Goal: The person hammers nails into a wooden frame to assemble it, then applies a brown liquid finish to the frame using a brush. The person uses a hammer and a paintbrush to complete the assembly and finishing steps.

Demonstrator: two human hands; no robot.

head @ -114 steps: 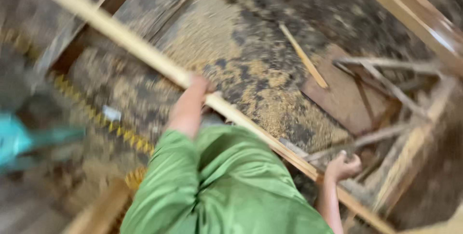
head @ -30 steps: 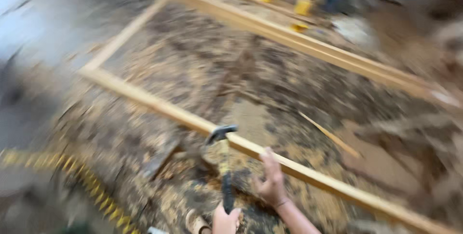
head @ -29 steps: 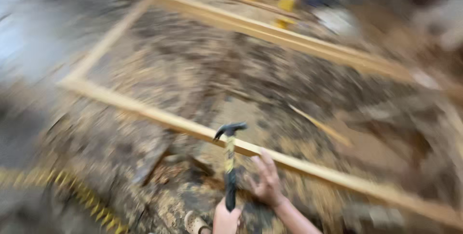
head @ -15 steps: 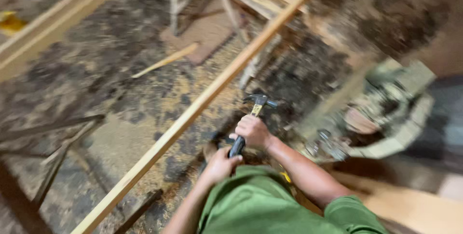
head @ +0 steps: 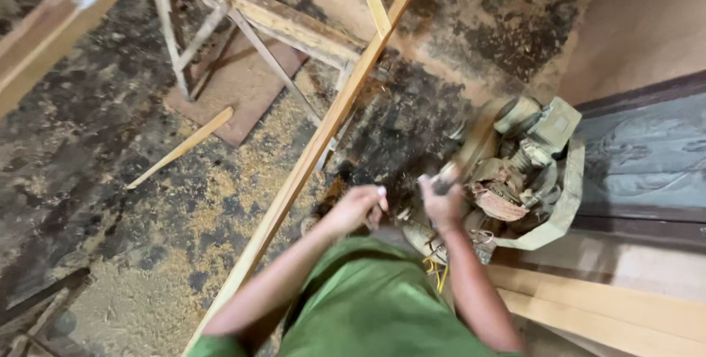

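Note:
My right hand is closed around the dark grip of a hammer; the hammer's head is hidden. It sits right in front of an old greenish motor machine on the floor. My left hand hovers a little to the left with its fingers curled and nothing visible in them. That hand is just right of a long pale wooden strip that runs diagonally over the sawdust floor. Green sleeves and my shirt fill the bottom of the view.
A rough wooden trestle stands at the top over a brown board. A short loose stick lies to the left. Pale planks lie at the lower right beside a dark raised surface. Another beam crosses the upper left.
The view has swung toward the motor machine. My left hand has come off the hammer's handle, and the right hand with the hammer has dropped closer to the machine.

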